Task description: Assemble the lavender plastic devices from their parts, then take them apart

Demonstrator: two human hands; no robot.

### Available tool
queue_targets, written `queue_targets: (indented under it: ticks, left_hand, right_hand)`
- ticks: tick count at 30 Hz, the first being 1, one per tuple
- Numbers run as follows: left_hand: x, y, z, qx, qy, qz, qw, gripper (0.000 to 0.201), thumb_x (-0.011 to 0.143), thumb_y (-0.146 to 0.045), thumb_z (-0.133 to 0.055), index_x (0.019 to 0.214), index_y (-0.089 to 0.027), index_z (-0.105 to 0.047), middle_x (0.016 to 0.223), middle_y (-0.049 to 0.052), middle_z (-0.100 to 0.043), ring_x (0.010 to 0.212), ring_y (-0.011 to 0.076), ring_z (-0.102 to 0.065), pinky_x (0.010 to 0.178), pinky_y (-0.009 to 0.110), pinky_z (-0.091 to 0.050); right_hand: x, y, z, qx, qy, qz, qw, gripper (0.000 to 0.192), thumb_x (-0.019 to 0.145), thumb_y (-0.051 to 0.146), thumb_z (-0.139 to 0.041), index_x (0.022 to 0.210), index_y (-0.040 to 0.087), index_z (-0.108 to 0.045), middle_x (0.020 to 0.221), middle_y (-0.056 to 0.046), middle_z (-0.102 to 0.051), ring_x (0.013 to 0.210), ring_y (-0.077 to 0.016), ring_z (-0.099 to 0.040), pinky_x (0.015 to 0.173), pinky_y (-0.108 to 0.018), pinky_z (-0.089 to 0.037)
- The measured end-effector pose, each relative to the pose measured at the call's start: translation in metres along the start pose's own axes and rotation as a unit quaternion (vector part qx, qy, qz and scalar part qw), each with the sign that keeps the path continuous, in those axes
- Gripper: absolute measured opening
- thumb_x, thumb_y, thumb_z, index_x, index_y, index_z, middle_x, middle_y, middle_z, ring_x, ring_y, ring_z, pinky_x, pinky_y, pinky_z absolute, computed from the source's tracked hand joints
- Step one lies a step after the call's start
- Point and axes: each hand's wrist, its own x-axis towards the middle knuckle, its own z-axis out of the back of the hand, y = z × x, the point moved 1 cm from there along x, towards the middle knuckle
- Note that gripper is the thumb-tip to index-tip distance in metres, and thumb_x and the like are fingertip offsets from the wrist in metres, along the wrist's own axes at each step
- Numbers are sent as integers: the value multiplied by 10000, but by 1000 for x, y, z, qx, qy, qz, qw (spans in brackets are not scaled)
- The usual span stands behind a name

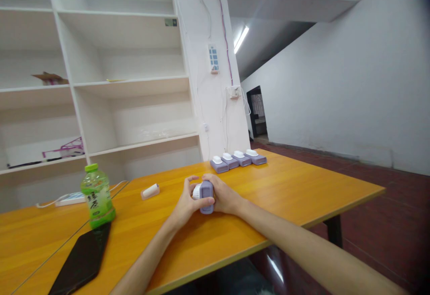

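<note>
Head view: one small purple box with a white top [205, 195] is held on the orange table [302, 196], close to the front edge.
Left hand [187, 205]: it is curled tight around the left side of the box, and the thumb is laid over the front.
Right hand [225, 196]: it is wrapped snug around the right side, with the fingers closed on the box.
Done so far: four matching boxes [238, 159] are lined up in a row at the back of the table.
Left to do: the held box is not in the row yet.
Nearby: a small white roller [150, 191], a green bottle [97, 195] and a black phone [82, 259] are seen at the left.
</note>
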Motion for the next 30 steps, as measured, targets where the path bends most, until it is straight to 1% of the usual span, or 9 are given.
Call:
queue_targets:
  ticks: [2,4,7,10,12,16,21,25,30]
  left_hand:
    - [2,1,2,-13,-1,10,1000,892,609,-365,-902,1305,-251,-355,1055,30,-656,948,204,-640,824,288,-496]
    - [4,2,3,-36,-1,24,999,862,648,-509,-850,1326,-237,-394,1092,54,-663,986,226,-637,839,302,-497]
    - [8,4,3,-81,-6,66,995,747,811,-751,-531,1334,-228,-431,1175,97,-652,1027,256,-638,802,339,-523]
    - [11,8,4,-110,-23,116,987,757,860,-793,-351,1337,-210,-417,1175,130,-653,983,265,-663,746,358,-547]
    - [12,10,5,-117,-38,138,983,729,857,-776,-404,1308,-204,-429,1153,136,-657,922,253,-681,720,356,-557]
    - [10,10,8,-120,-37,142,982,573,833,-651,-611,1162,-191,-520,1060,117,-666,800,215,-699,720,364,-579]
    - [9,12,13,-108,-55,127,985,572,838,-671,-590,1157,-201,-517,1007,109,-644,803,227,-704,689,425,-615]
    - [13,19,19,-69,-105,102,987,538,825,-614,-653,1150,-207,-518,1078,122,-623,817,205,-682,557,329,-605]
    - [17,24,24,-41,-125,86,988,484,806,-545,-710,1088,-187,-548,1070,119,-639,764,184,-679,483,264,-572]
  right_hand:
    - [1,0,1,-7,1,1,1000,823,651,250,-813,1343,230,-369,1309,-124,-534,1213,-288,-546,1043,-439,-453]
    - [3,0,2,-15,7,8,1000,803,674,237,-792,1352,219,-363,1338,-137,-521,1257,-290,-519,1075,-450,-428]
    - [5,0,7,-31,24,29,999,804,665,187,-780,1363,201,-382,1405,-155,-490,1362,-313,-427,1165,-499,-312]
    - [6,1,13,-45,33,44,997,812,648,113,-757,1376,188,-404,1461,-169,-452,1438,-330,-322,1215,-537,-176]
    - [7,3,16,-48,31,46,997,809,640,87,-748,1372,188,-419,1459,-168,-458,1437,-330,-325,1219,-536,-165]
    - [9,4,19,-36,3,34,999,810,634,132,-794,1353,204,-426,1386,-144,-518,1356,-313,-438,1174,-494,-300]
    - [11,6,24,-20,-52,-14,998,765,678,287,-841,1329,248,-442,1273,-94,-588,1184,-286,-580,1035,-448,-465]
    - [14,11,28,-26,-102,-40,994,797,807,300,-748,1458,253,-290,1428,-129,-476,1322,-290,-471,1109,-471,-386]
    - [19,19,29,-37,-69,-7,997,776,788,255,-762,1448,283,-355,1401,-99,-515,1316,-287,-475,1127,-469,-368]
